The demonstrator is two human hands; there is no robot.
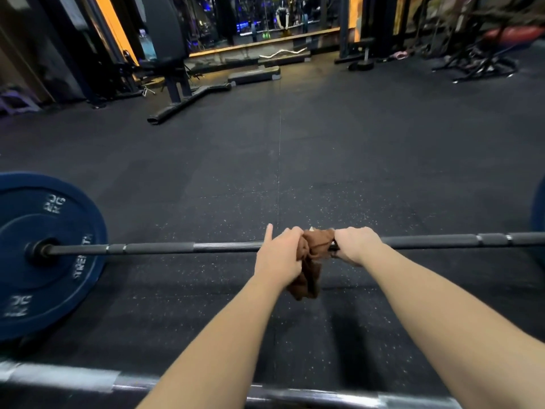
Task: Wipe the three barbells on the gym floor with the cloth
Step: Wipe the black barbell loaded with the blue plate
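The step in hand looks like the wiping of the middle barbell (pixel 177 247), which lies across the gym floor (pixel 324 143) in front of the person, with a blue plate (pixel 44 255) on its left end and only the edge of another plate (pixel 538 208) showing at the right; the brown cloth (pixel 312 261) is draped over the shaft near its centre, bunched on top and hanging in a loose tail below the bar; the left hand (pixel 280 255) grips the cloth at its left side with fingers curled and one finger lifted straight; the right hand (pixel 356 246) is curled over the bar just beside the cloth's right end, and whether cloth lies under its palm cannot be told; the two hands are close together, with only the bunched cloth between them. Judging from this, the wipe sits at the centre of the shaft, with the long knurled stretches toward each plate not visibly covered; the next move probably calls for closing the cloth fully round the bar and sliding it outward along the shaft, with the other hand steadying the bar so that it does not roll on the plates; the dangling tail wants gathering in so that it does not drag on the floor. A second bar (pixel 88 376), blurred, crosses the near bottom edge below the forearms; which barbell is the third cannot be told from here.
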